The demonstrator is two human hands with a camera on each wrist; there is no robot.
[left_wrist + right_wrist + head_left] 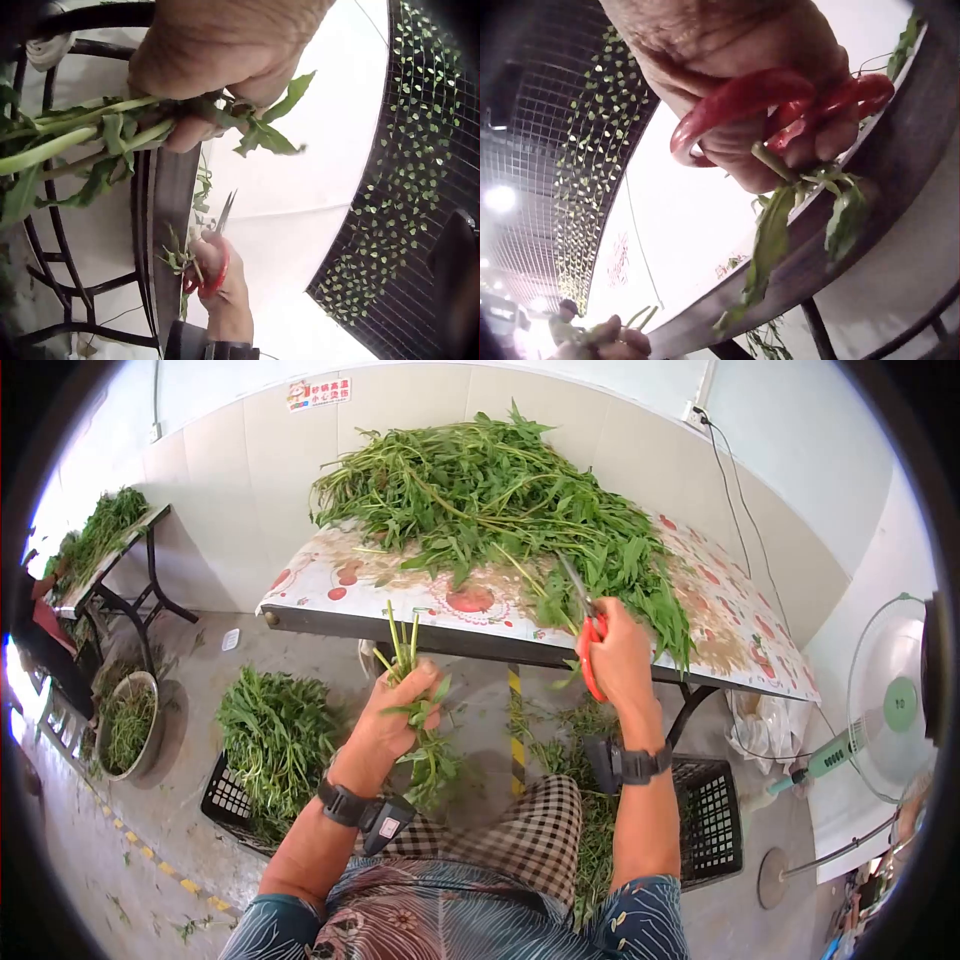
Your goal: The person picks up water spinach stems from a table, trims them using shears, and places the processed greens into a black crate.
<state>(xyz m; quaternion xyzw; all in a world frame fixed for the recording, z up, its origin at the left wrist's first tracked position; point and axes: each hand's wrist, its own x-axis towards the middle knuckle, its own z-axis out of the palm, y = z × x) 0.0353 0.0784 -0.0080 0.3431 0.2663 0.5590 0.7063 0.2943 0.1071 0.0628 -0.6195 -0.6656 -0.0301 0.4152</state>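
In the head view my left hand (385,722) grips a small bunch of leafy green stems (432,765), cut ends pointing up and leaves hanging below. My right hand (622,655) holds red-handled scissors (587,668) at the table's front edge, blades pointing up and away over the greens. The right wrist view shows the red finger loops (739,103) around the fingers, and a leafy sprig (769,232) with a short stem at the fingertips. A large heap of leafy greens (480,490) lies on the table just beyond both hands.
The table (335,565) has a fruit-patterned cover and a dark edge. Below it stand a black crate (228,792) of greens at left and another black crate (722,820) at right. A fan (895,705) is on the right; a basin (152,745) and another person (55,635) are at left.
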